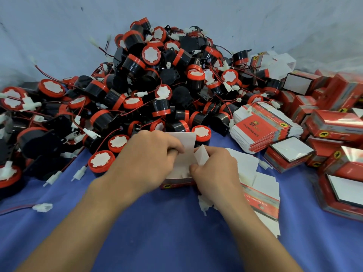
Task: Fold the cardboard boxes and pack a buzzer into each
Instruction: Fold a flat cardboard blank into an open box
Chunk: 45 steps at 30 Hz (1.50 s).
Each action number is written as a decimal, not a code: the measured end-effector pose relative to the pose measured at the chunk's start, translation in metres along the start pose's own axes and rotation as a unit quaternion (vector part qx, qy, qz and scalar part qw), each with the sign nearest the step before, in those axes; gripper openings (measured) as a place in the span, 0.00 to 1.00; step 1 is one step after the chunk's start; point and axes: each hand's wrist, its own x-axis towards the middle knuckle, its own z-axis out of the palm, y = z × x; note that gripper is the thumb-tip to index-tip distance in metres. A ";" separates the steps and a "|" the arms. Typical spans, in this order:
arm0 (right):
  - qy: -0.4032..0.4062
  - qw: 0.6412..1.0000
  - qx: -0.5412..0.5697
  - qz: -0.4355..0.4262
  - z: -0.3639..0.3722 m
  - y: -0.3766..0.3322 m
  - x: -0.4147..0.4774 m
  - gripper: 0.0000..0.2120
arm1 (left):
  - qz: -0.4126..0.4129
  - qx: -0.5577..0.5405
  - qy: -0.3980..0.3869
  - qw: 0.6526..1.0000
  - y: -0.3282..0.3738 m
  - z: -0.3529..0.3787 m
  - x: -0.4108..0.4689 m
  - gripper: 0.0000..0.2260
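Gripping one half-folded cardboard box (179, 169) on blue cloth (157, 222): left hand (149, 160) and right hand (214, 169) (both pinched its white flaps). Beyond lay flat box stack (263, 126), folded boxes (334, 124), buzzer heap (157, 85).

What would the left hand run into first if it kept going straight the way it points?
The left hand pinches the box flap. Going on, it would probably hit the red-capped buzzer standing just behind the box, though depth is hard to judge from one view.
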 end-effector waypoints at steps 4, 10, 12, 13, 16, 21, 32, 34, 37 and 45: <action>-0.018 0.998 -0.058 0.030 -0.001 -0.001 0.005 0.08 | 0.065 0.159 -0.140 0.975 0.007 0.001 -0.006 0.12; -0.017 0.993 -0.097 0.062 -0.003 -0.006 0.007 0.09 | 0.184 0.297 -0.199 0.915 0.029 0.008 -0.021 0.12; -0.023 0.994 -0.093 0.058 -0.005 -0.005 0.006 0.06 | 0.100 0.288 -0.209 0.929 0.033 0.009 -0.027 0.12; -0.028 0.995 -0.078 0.055 -0.007 -0.003 0.006 0.04 | 0.079 0.291 -0.209 0.930 0.036 0.011 -0.028 0.12; -0.028 0.999 0.006 0.039 -0.013 0.002 0.004 0.03 | 0.088 0.310 -0.181 0.929 0.046 0.023 -0.026 0.04; -0.018 0.999 0.037 0.015 -0.015 0.004 0.002 0.11 | 0.123 0.260 -0.109 0.951 0.041 0.040 -0.023 0.11; -0.088 0.769 0.589 0.234 -0.020 0.005 0.017 0.15 | 0.049 -0.286 0.270 0.918 0.028 -0.010 -0.007 0.25; -0.154 0.724 0.626 0.244 -0.020 0.005 0.015 0.15 | -0.040 -0.423 0.104 0.899 0.025 -0.004 -0.003 0.22; -0.244 0.696 0.642 0.207 -0.017 -0.002 0.006 0.11 | -0.028 -0.478 -0.035 0.877 0.024 0.012 -0.001 0.17; -0.276 0.683 0.649 0.191 -0.012 0.001 0.004 0.15 | -0.046 -0.507 0.008 0.861 0.019 0.033 -0.001 0.15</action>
